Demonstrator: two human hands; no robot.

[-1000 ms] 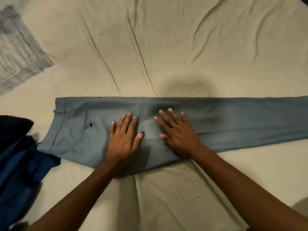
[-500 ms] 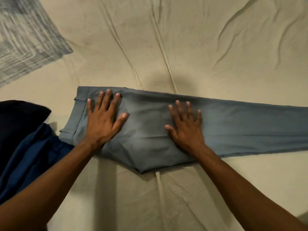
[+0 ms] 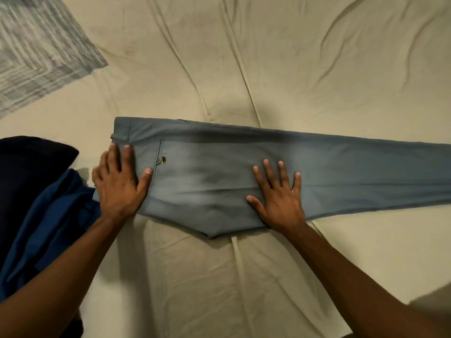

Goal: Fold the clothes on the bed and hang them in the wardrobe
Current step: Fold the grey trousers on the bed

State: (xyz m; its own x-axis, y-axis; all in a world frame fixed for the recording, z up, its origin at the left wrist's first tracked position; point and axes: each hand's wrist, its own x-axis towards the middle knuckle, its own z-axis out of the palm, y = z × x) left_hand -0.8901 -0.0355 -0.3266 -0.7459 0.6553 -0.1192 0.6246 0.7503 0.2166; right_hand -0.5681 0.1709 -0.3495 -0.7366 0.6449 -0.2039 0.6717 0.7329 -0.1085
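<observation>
Both hands lie flat with fingers spread, gripping nothing: the left hand has slid out to the waistband at 9 o'clock, baring the back pocket it covered half a second ago, while the right hand stays pressed at mid-seat. The trousers, leg on leg, run from centre out toward 3 o'clock, so smoothing looks nearly done and the cross-fold not yet begun. They rest on a creased beige sheet, with a blue garment at 8 o'clock and a striped cloth at 10 o'clock.
</observation>
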